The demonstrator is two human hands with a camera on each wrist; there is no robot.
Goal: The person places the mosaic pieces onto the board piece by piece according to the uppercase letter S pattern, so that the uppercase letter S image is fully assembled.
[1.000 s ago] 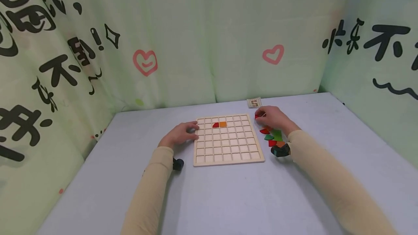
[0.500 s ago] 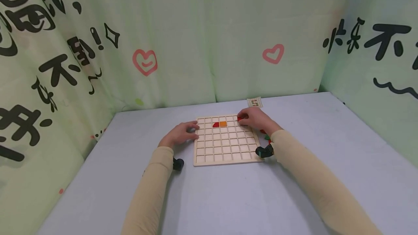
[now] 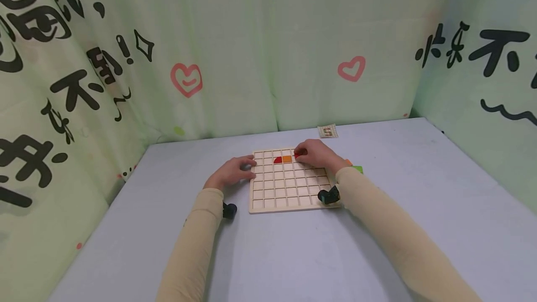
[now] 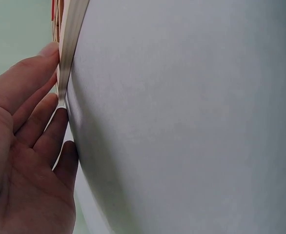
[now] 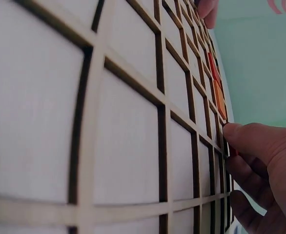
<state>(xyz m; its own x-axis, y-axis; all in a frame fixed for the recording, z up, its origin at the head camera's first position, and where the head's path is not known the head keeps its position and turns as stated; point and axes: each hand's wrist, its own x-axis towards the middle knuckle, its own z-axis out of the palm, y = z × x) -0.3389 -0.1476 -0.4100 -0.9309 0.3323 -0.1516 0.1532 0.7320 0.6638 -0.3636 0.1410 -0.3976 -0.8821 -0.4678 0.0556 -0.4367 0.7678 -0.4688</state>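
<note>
sleeves [image 3: 390, 227]: long, beige | wrist cameras [image 3: 329, 195]: black, one per arm

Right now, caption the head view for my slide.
Left hand touching the side of a wooden grid board, right hand pinching a red piece beside an orange tile.

Looks like a curtained-off booth — hung with printed pale-green cloth [image 3: 264, 50] across the upper frame, around a pale table [image 3: 289, 250] below.
</note>
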